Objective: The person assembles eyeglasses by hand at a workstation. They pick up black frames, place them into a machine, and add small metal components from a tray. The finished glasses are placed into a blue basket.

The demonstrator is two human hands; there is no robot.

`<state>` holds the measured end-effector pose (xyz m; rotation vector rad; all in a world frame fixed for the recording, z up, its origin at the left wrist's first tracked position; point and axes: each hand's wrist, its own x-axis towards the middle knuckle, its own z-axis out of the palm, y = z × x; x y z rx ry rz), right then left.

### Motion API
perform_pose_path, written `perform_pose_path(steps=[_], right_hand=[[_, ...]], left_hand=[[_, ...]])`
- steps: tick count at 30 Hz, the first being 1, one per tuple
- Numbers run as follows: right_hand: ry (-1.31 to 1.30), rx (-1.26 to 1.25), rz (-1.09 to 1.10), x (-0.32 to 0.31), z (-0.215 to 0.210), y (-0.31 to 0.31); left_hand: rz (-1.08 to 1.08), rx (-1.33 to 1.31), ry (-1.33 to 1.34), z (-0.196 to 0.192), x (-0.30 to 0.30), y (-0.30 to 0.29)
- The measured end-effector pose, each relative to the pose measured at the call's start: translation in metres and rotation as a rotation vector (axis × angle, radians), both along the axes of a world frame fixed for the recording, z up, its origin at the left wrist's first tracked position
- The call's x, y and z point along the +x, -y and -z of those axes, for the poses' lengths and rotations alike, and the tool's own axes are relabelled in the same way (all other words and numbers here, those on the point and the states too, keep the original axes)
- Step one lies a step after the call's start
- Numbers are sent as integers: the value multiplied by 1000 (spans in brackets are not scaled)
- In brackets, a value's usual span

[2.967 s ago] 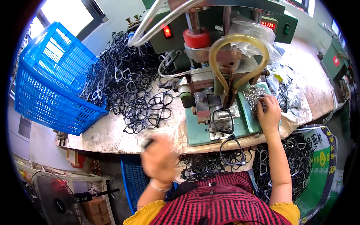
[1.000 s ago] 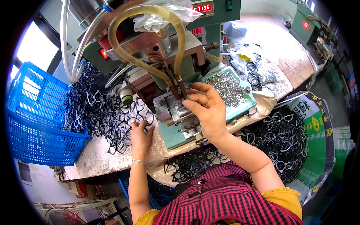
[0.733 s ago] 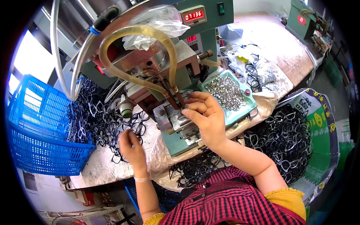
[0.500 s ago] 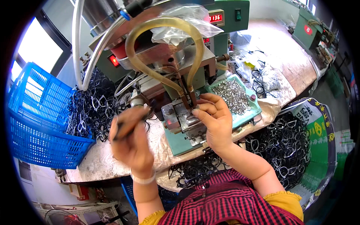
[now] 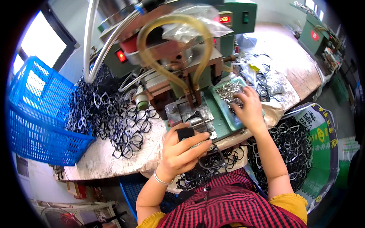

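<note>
In front of the bench machine, my left hand (image 5: 180,152) has its fingers closed on a black eyeglass frame (image 5: 222,161). One rim shows below the fingers; another part reaches up toward the metal fixture (image 5: 197,121). A black band (image 5: 185,133) wraps one finger. My right hand (image 5: 251,112) is over the green tray (image 5: 232,123) of small shiny metal parts (image 5: 229,92), its thumb and fingers apart. Whether a part touches its fingertips cannot be made out. Above the fixture, two copper-coloured electrode tips (image 5: 193,98) point downward, joined by a looped yellowish hose (image 5: 142,45).
Black eyeglass frames (image 5: 127,133) lie heaped on the bench at left, beside a blue basket (image 5: 45,133). More frames (image 5: 291,152) fill a large printed sack (image 5: 325,152) at lower right. A green control box (image 5: 239,17) stands behind the machine.
My right hand has gone from the fixture to the parts tray at right. My left hand has moved right, from beside the machine to in front of the fixture, with an eyeglass frame.
</note>
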<state>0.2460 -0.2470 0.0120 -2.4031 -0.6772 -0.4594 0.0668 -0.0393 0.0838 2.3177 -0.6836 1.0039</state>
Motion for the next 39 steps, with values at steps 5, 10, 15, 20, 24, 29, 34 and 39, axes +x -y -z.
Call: perform_pose_path(steps=[5,10,15,20,24,29,34,39], right_hand=[[164,110,27,9,29,-3],[240,-9,-118,38,19,-57],[305,-88,-68,26,21,-30],[-446,1005,30,-5,30,33],[-435,1078,-49,9,46,5],[-523,1026,-183,19,25,-39],[-421,821,-131,2,8,-40],[-132,586,73,-22,33,30]], left_hand=[[8,-12,-11,-6,1,-4],[-6,9,-24,2,-3,-4],[-210,-8,-103,21,-58,-1],[-854,-405,-152,79,-128,-52],[-963,-656,-38,70,-107,-117],[-911,-40,-130,49,-29,-149],[-1162,285,-294,102,39,-194],[-1139,186,-395,150,34,-208]])
